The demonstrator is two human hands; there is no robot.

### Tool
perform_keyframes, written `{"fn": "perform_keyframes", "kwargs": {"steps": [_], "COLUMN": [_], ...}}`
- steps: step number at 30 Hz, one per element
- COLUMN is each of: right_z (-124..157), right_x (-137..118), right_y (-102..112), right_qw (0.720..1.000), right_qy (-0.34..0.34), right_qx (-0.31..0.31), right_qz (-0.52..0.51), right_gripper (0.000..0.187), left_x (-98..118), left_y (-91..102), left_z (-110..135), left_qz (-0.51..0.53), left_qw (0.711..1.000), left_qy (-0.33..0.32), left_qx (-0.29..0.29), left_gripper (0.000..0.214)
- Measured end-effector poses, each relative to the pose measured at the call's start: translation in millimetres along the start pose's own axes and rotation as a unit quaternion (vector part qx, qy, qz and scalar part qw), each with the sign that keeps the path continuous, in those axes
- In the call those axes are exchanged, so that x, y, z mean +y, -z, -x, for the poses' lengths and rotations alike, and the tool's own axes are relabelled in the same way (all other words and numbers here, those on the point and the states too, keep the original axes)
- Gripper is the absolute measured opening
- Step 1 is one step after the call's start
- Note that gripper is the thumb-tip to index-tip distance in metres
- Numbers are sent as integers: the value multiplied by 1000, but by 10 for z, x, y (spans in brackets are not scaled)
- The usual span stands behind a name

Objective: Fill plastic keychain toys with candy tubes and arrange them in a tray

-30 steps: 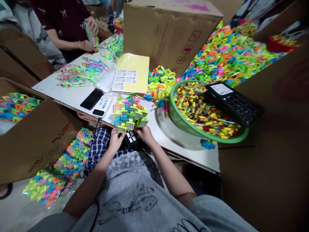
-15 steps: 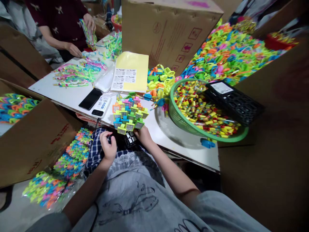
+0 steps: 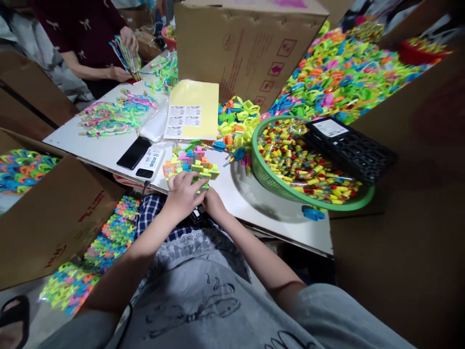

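Note:
A cluster of bright plastic pieces with square faces (image 3: 209,170), like toy watches, stands at the table's front edge. Over its near side lies my left hand (image 3: 184,195), fingers spread and touching the pieces. My right hand (image 3: 215,204) is curled at the right side of a black tray (image 3: 196,214) below the cluster; its fingertips are hidden. Only a small part of this tray shows, with white squares in it. Behind the cluster are loose plastic pieces (image 3: 240,121) in yellow, green, orange and blue.
A green basket (image 3: 269,182) of small yellow-and-red pieces stands at right, with another black tray (image 3: 348,148) across it. A phone (image 3: 134,153), a yellow label sheet (image 3: 209,104) and a big carton (image 3: 218,48) are on the table. Across it, a person (image 3: 83,43) handles colourful strands.
My left hand has moved up and right from beside my lap onto the cluster, its fingers opening out. My right hand has stayed nearly in place. The other person's hands have come together.

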State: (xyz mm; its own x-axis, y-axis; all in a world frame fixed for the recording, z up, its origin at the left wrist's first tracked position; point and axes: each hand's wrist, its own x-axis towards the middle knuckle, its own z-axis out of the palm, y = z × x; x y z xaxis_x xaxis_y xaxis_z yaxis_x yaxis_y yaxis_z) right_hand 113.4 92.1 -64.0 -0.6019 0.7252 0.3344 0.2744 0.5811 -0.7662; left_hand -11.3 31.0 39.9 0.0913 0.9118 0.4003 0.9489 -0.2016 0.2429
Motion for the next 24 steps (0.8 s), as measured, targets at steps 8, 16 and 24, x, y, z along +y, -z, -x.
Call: {"fn": "perform_keyframes", "kwargs": {"steps": [8,16,24], "right_z": [-61,-163,-197], "right_x": [46,66,-15], "right_y": [41,121,215], "right_qw": [997,994,978], "right_qy": [-9,-10,-74], "right_qx": [-49,-105,-171], "right_qz": [63,-21,91], "right_gripper": [20,22,10], "left_x": [-65,-116,-170], "left_y": [-3,-35,-17], "left_z": [-8,-50,-112], "left_qz": [-16,-32,-18], "left_qw": [999,998,995], "left_qy": [-39,-54,-93], "left_qx": [-17,-4,-15], "left_gripper": [26,25,19]}}
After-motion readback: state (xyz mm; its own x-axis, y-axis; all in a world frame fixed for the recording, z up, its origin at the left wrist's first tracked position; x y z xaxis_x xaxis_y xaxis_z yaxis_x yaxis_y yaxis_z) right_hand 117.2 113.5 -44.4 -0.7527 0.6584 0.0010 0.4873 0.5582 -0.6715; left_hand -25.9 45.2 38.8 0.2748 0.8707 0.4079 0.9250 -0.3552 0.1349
